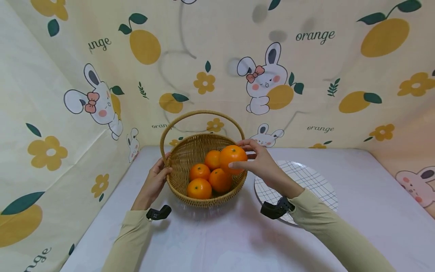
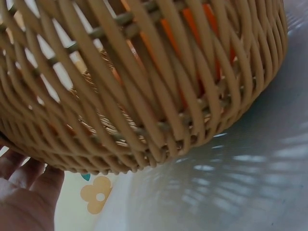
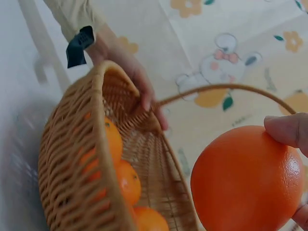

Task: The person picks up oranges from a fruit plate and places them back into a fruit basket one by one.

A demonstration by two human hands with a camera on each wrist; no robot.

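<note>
A wicker basket [image 1: 183,156] with a tall hoop handle tilts its opening toward the head camera. Several oranges [image 1: 199,189] lie in its lower right part. At the basket's left side, my left hand [image 1: 154,183] grips the rim by the foot of the handle; the left wrist view shows its fingers [image 2: 30,175] against the weave. My right hand [image 1: 265,166] holds another orange [image 1: 232,159] between thumb and fingers, over the basket's right rim. In the right wrist view this held orange [image 3: 246,180] appears large, beside the basket's opening.
A round white plate [image 1: 314,183] with grid lines lies on the white table [image 1: 217,241] to the right, partly beneath my right forearm. Cloth printed with rabbits and oranges hangs behind and along both sides. Dark wrist bands [image 1: 159,212] sit on both wrists.
</note>
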